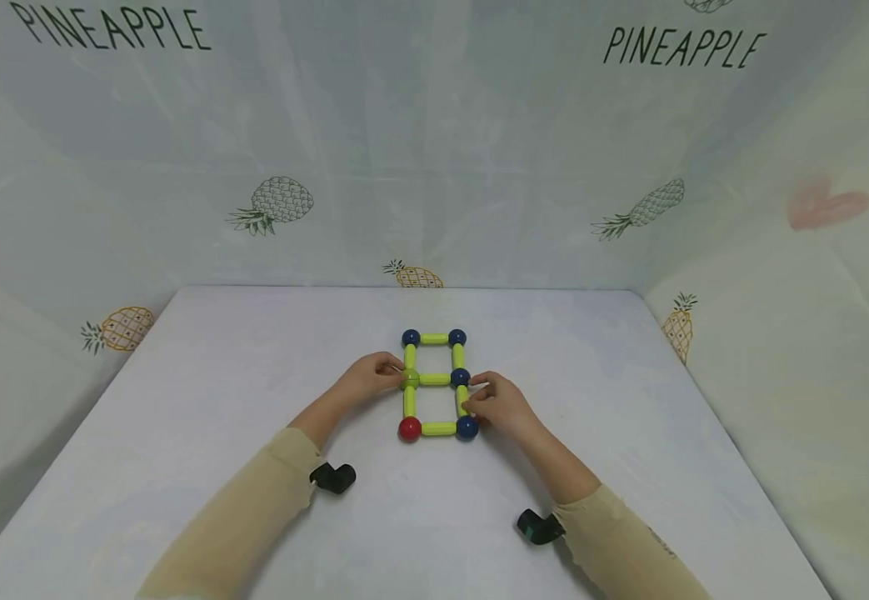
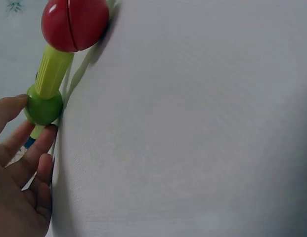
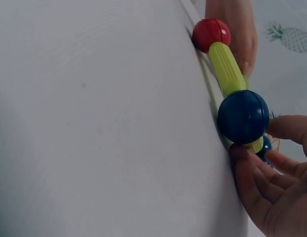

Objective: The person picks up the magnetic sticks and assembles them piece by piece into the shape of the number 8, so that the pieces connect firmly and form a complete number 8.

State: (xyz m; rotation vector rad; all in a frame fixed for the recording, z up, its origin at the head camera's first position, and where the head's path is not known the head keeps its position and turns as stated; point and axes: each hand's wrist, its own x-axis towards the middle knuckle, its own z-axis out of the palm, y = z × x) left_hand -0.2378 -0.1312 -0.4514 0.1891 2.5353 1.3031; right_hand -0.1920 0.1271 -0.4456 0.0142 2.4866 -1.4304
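A flat ball-and-stick frame (image 1: 436,379) of two stacked squares lies on the table, built from yellow-green sticks. Its corners are a red ball (image 1: 409,429), several blue balls such as the near right one (image 1: 467,427), and a green ball (image 1: 411,378) at mid-left. My left hand (image 1: 372,377) pinches the green ball between thumb and fingers, as the left wrist view (image 2: 43,106) shows. On the frame's right side, my right hand (image 1: 504,406) holds it with thumb and fingers about the right stick and near blue ball (image 3: 243,117); the exact contact is partly hidden.
The white table (image 1: 179,500) reaches back to a pale curtain (image 1: 434,167) printed with pineapples. Black wrist-camera mounts stick out from the left sleeve (image 1: 332,477) and the right sleeve (image 1: 539,527), low over the table.
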